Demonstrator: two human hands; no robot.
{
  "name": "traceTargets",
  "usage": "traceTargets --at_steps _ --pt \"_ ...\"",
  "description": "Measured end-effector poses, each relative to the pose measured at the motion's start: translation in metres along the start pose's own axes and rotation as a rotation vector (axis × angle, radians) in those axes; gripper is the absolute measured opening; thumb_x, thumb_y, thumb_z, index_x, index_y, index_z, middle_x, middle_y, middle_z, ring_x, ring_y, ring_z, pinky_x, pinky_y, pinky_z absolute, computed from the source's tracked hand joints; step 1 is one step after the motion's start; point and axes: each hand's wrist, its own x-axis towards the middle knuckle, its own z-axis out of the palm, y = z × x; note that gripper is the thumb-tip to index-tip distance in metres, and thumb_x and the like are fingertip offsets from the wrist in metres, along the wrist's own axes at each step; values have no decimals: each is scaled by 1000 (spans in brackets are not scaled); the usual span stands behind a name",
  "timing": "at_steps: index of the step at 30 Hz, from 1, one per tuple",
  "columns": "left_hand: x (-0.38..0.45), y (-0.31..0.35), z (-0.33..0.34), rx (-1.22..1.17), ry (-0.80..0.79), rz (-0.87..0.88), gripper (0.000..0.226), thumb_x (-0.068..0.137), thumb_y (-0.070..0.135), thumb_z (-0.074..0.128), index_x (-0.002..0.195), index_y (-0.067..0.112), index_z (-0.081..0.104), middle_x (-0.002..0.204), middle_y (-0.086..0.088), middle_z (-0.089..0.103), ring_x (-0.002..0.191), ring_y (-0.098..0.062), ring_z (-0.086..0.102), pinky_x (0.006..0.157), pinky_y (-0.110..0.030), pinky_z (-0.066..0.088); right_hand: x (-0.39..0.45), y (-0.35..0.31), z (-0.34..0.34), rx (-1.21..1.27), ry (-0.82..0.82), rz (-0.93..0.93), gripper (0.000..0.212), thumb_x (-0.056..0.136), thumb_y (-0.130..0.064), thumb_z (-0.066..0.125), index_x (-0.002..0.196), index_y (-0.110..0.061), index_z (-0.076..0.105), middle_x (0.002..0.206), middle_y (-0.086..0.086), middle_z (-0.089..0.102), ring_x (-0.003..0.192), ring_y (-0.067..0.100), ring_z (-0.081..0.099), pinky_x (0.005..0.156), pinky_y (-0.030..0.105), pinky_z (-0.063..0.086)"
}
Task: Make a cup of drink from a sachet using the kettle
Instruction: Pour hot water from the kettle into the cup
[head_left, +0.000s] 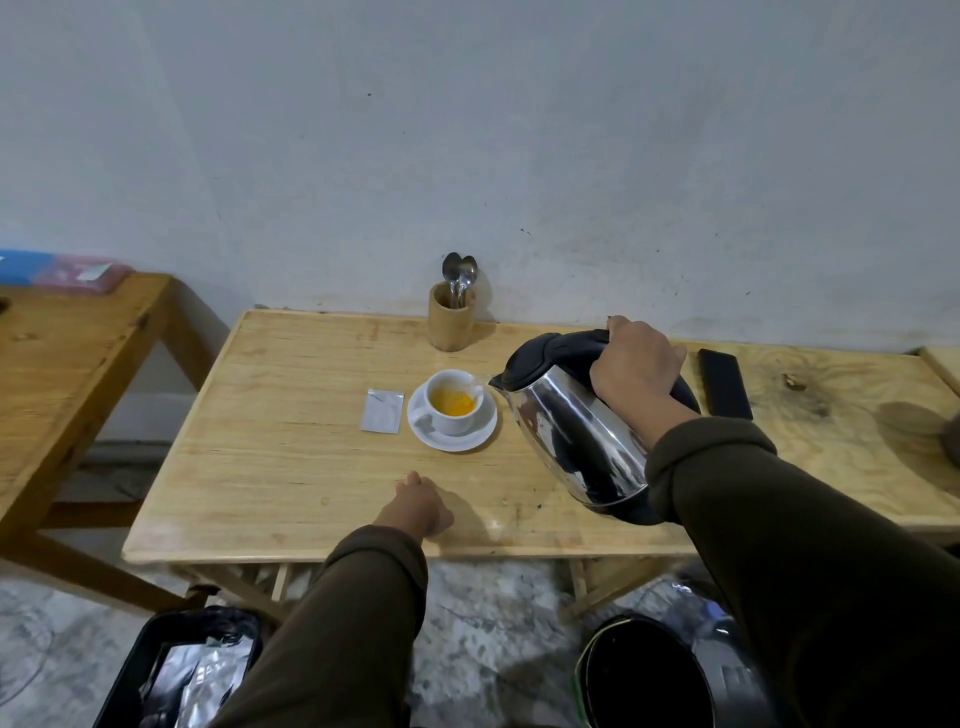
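Against a scuffed grey wall, a pale wooden bench (291, 467) carries one cup, one saucer, one sachet, one kettle.

The right hand (636, 371) is wrapped tight around the black handle of the tilted steel kettle (571, 431), its spout at the rim of the white ceramic cup (452, 402), just left of that hand; orange liquid shows inside. The cup sits on a white round saucer (483, 434). A flat silver sachet (383, 410) lies beside it. The left hand (418, 506), fingers curled loosely and holding nothing, rests on the bench's near edge. Beyond, a wooden holder (450, 322) has two spoons (460, 275).
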Motion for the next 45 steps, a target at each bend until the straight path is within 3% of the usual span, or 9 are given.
traceTargets --at_steps 26,31,35,38,45 --pt "-9 6 2 -64 37 -13 71 96 27 40 151 -3 6 160 -17 -3 148 -38 2 121 -42 18 0 8 0 61 -8 36 23 86 -4 52 107 -10 57 100 12 66 98 32 59 95 44 39" --pt "-16 34 16 -107 66 57 65 91 30 47 145 -3 28 153 -15 20 141 -34 23 115 -44 33 -3 34 -5 277 -43 237 28 86 -5 53 113 -12 56 111 14 64 106 35 57 98 46 43" --pt "-30 71 25 -76 6 183 62 93 35 45 145 3 33 151 -19 27 138 -35 31 117 -39 30 -9 64 -3 450 -15 412 38 85 -4 53 122 -15 54 120 12 63 112 35 57 99 46 46" --pt "-28 93 35 -65 -28 157 72 87 35 55 145 0 30 149 -18 32 136 -33 37 112 -39 37 -19 86 -2 540 61 472 32 85 0 53 114 -13 57 114 12 65 107 33 60 94 43 47" --pt "-12 114 57 165 -18 146 67 95 37 35 150 2 19 156 -26 10 144 -44 7 122 -48 10 -40 139 11 764 190 673 22 83 0 53 96 -17 56 93 3 58 93 27 58 88 38 52"
